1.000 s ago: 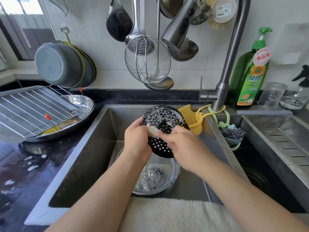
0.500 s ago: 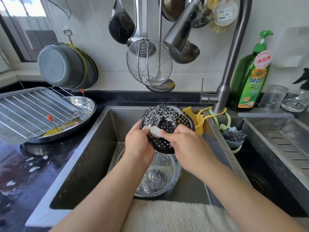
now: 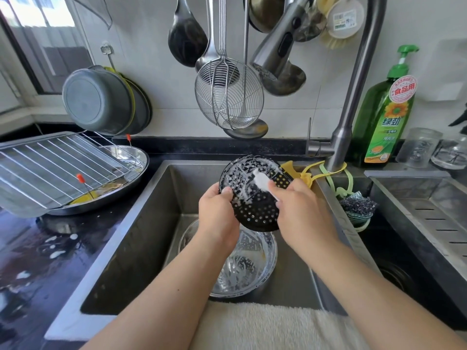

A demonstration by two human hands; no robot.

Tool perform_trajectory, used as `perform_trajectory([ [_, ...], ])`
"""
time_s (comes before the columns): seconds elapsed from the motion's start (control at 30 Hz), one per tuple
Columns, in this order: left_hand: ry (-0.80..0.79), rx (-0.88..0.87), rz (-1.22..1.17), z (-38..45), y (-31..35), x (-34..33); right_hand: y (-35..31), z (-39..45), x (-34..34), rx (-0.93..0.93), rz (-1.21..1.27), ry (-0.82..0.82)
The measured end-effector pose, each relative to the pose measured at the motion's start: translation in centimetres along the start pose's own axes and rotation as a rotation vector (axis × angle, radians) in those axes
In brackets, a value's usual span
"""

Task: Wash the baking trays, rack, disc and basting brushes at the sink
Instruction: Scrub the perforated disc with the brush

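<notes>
Both hands are up over the steel sink (image 3: 141,223), working on one black perforated round disc (image 3: 255,205) that is tilted toward the person and streaked with white suds across its upper half. The left hand (image 3: 217,213) grips the disc's left rim, thumb hooked over the front edge and fingers curled behind. The right hand (image 3: 300,210) is closed around the handle of a white basting brush (image 3: 261,183), whose pale head presses on the disc's face near the middle.

Directly beneath the disc, on the sink floor, sits a clear glass bowl (image 3: 252,274) with foam smeared inside. A cream towel (image 3: 265,327) is draped over the near edge of the sink.

On the wet black counter (image 3: 50,261) to the left, a wire oven rack (image 3: 58,160) lies across a rectangular metal baking tray (image 3: 22,208), which overlaps a round steel pan (image 3: 131,178) holding a bit of yellow residue. Two thin sticks with red tips (image 3: 79,178) poke up through there. Grey pans (image 3: 98,102) hang against the wall behind.

Above the sink hang a wire mesh skimmer (image 3: 228,97) and several ladles. The steel tap (image 3: 351,117) rises at the right, its spray head (image 3: 275,49) pointing down toward the basin. A green bottle of dish soap (image 3: 386,117) stands just beside it, with clear glass jars (image 3: 419,147) further right. Yellow and green silicone pieces (image 3: 305,175) hang off the tap's base, near a dark scouring pad (image 3: 356,205).
</notes>
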State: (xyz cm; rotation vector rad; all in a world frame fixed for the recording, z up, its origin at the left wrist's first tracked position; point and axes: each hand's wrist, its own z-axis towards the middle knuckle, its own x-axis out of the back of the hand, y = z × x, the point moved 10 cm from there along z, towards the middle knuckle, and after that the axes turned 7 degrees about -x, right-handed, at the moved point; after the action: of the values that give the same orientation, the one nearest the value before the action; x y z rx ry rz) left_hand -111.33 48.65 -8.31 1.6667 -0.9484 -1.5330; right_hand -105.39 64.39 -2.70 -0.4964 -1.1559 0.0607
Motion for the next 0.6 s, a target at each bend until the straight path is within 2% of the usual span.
perform_trajectory([
  [0.1, -0.008, 0.027, -0.063, 0.2, -0.1, 0.1, -2.8, -1.6, -1.5, 0.164, 0.075, -0.115],
  [0.17, -0.040, 0.053, -0.095, 0.3, -0.1, 0.0, -3.3, -1.6, -1.9, 0.209, 0.121, -0.148],
  [0.27, -0.073, 0.065, -0.056, 0.1, -0.4, -0.3, -2.5, -0.7, -1.0, 0.161, 0.090, -0.070],
  [0.37, -0.055, 0.020, -0.003, 0.1, -0.3, -0.5, 0.2, 0.1, 0.6, 0.000, 0.015, 0.030],
  [0.43, -0.055, 0.010, 0.000, -0.1, -0.2, -0.7, 1.3, 0.5, 0.7, -0.073, -0.029, 0.032],
  [0.6, -0.072, 0.036, -0.106, -0.1, -0.1, -0.7, -3.2, -1.8, -1.8, 0.133, 0.130, -0.145],
])
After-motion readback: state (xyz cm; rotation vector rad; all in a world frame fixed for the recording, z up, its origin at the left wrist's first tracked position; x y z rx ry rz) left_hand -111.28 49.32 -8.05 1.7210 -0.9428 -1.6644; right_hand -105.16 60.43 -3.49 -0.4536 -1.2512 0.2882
